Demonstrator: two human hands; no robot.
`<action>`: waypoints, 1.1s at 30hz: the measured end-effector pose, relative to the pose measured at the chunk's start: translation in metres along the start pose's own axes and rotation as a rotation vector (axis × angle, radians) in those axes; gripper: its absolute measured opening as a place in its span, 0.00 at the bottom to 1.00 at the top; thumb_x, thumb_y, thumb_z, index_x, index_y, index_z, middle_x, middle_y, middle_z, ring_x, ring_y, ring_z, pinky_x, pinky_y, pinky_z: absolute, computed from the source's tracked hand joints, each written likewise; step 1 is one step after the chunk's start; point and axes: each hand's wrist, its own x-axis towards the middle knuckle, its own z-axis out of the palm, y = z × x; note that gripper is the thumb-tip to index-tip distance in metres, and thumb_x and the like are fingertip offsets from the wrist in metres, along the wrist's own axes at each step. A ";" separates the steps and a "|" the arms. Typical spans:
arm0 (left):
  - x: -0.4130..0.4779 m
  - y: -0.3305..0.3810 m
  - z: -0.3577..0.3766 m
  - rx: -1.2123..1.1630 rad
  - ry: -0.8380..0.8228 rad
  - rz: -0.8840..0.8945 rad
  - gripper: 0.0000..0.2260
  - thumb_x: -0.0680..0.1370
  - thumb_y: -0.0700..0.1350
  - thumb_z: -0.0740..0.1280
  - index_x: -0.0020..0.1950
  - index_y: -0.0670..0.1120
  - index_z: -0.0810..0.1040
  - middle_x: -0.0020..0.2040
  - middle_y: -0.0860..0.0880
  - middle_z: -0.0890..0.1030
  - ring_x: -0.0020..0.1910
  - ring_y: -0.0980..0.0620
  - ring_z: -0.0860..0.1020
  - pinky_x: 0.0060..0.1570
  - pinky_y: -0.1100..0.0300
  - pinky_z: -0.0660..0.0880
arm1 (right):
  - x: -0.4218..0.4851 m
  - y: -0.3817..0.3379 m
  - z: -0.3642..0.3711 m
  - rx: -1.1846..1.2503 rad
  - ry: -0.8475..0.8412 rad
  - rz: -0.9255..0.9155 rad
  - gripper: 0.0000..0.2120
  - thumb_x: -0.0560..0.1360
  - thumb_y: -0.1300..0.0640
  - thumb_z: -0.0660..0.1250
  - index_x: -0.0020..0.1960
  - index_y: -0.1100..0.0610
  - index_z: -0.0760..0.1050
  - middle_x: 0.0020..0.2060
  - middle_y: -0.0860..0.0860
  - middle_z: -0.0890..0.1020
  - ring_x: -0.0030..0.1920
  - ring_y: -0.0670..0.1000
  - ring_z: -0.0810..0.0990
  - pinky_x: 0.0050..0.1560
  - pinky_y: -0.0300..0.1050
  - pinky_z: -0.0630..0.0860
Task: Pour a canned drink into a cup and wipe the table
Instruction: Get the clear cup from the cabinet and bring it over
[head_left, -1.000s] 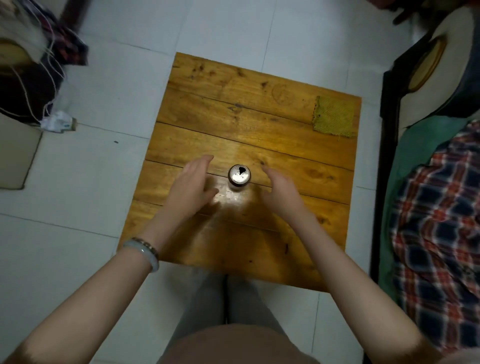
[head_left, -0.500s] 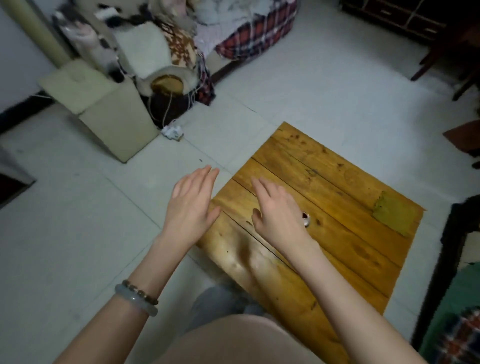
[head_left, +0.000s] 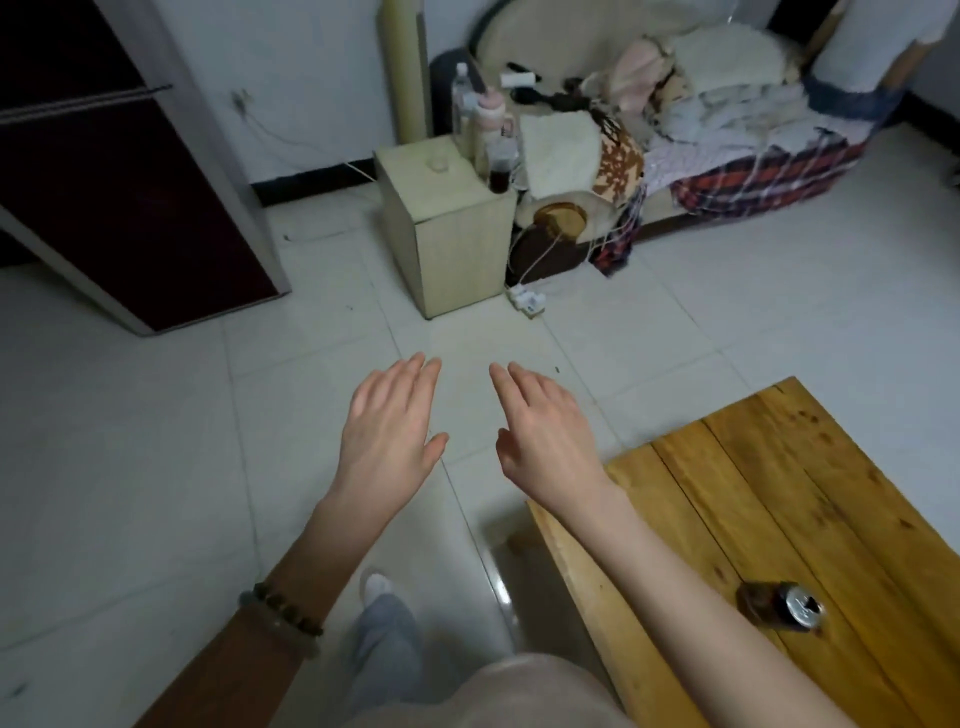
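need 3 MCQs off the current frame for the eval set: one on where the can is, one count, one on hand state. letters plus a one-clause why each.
1. Where does the can stand?
A) on the floor
B) on the wooden table
C) on the small cabinet

2. How many bracelets are on the left wrist?
A) none
B) two
C) four

3. The left hand and right hand are:
A) both gripping the can
B) both balled into fists
C) both open, holding nothing

Answers:
1 B: the can sits upright on the planks at lower right.
2 B: a beaded one and a smooth pale one lie side by side.
3 C: fingers are straight, with nothing in them.
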 end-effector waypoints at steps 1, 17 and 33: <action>0.003 -0.020 -0.003 0.002 0.003 -0.011 0.35 0.66 0.48 0.77 0.68 0.40 0.69 0.66 0.40 0.73 0.65 0.41 0.72 0.65 0.45 0.66 | 0.015 -0.015 0.005 0.001 -0.004 -0.010 0.35 0.58 0.62 0.75 0.65 0.63 0.71 0.57 0.60 0.79 0.55 0.60 0.79 0.53 0.51 0.77; 0.073 -0.256 -0.025 0.068 0.026 -0.177 0.33 0.67 0.48 0.75 0.69 0.41 0.69 0.67 0.42 0.74 0.66 0.43 0.72 0.67 0.47 0.65 | 0.225 -0.174 0.064 -0.002 0.028 -0.131 0.37 0.54 0.61 0.76 0.62 0.63 0.73 0.54 0.58 0.81 0.51 0.60 0.80 0.48 0.49 0.78; 0.284 -0.416 -0.007 0.088 0.016 -0.207 0.35 0.62 0.49 0.78 0.66 0.41 0.72 0.63 0.42 0.77 0.61 0.43 0.76 0.62 0.47 0.70 | 0.497 -0.194 0.108 0.017 0.021 -0.187 0.37 0.55 0.62 0.76 0.63 0.63 0.72 0.56 0.59 0.80 0.52 0.61 0.80 0.49 0.51 0.78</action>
